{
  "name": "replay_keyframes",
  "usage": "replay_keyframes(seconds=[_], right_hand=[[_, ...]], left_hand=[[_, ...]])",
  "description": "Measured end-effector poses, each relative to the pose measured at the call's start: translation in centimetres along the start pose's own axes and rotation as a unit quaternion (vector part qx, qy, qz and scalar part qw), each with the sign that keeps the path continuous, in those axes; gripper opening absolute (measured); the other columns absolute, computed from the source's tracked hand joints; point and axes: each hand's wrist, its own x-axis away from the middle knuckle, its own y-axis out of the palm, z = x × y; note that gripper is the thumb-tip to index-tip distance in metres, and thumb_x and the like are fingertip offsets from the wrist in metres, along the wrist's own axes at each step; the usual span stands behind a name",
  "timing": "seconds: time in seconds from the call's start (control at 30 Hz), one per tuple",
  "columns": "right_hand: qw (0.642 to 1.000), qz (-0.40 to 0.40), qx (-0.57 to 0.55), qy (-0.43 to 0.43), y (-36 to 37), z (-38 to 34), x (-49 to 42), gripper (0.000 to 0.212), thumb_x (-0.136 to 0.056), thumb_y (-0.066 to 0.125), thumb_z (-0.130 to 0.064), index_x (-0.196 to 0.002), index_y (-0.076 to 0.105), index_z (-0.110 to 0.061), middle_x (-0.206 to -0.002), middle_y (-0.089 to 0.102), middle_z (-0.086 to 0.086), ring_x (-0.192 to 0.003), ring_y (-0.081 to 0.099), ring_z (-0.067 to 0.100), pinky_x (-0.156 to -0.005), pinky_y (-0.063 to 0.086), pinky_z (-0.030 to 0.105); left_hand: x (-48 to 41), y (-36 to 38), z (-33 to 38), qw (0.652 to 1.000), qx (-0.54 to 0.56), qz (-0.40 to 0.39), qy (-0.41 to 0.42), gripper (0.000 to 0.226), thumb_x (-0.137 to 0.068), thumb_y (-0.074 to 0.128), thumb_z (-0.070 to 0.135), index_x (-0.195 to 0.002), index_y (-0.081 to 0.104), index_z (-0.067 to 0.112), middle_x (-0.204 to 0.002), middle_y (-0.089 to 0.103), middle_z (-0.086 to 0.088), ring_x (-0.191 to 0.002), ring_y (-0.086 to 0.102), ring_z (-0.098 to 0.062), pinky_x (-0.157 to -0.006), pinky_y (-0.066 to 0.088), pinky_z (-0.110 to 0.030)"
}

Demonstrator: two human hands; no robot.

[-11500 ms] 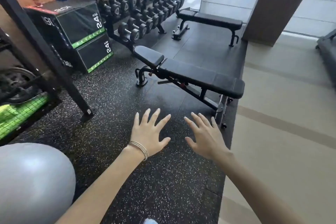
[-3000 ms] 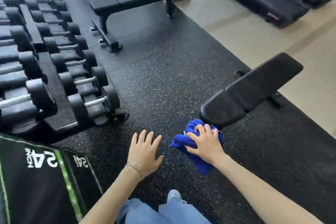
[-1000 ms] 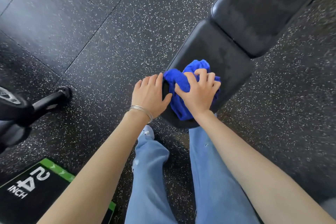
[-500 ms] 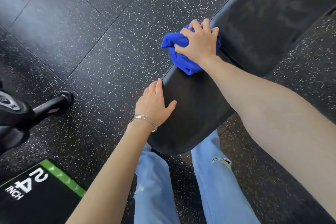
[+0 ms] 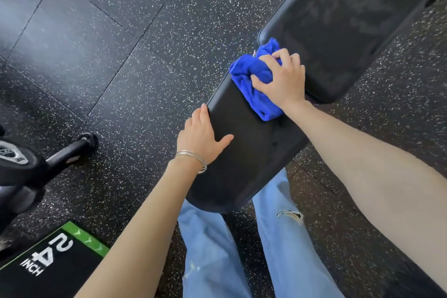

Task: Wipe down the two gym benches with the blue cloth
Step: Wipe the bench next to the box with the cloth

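Nearest: your jeans (image 5: 285, 249) straddle the near end of the seat pad (image 5: 251, 152) of the first gym bench. Plyo box (image 5: 48, 266) marked 24 inch sits low-left, a dumbbell (image 5: 21, 164) above it on the rubber floor (image 5: 121, 55).

Left hand (image 5: 200, 135) lies open and flat on the seat pad's left edge, thumb out across the top, bracing, holding nothing. Right hand (image 5: 280, 77) is clenched on the bunched blue cloth (image 5: 254, 77), pressing it onto the far end of the seat pad, right at the gap to the back pad (image 5: 338, 19).

Progress, my read: early. Seat pad looks mostly covered. Back pad beyond shows dull smears, so it looks unwiped. Second bench is out of view, all of it left to do.
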Motion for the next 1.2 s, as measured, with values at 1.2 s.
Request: replay_keyframes(seconds=[1.2], right_hand=[[0.936, 0.093, 0.06, 0.335, 1.3, -10.3, 17.3, 0.039, -0.079, 0.052, -0.051, -0.109, 0.06, -0.028, -0.105, 0.053, 0.008, -0.093, 0.046, 0.032, -0.066, 0.033, 0.038]], left_hand=[[6.6, 1.3, -12.9, 0.965, 0.043, -0.116, 0.23, 0.111, -0.07, 0.074, 0.05, -0.15, 0.003, 0.02, -0.158, 0.006, -0.011, -0.146, 0.012, -0.023, -0.116, 0.018, -0.036]])
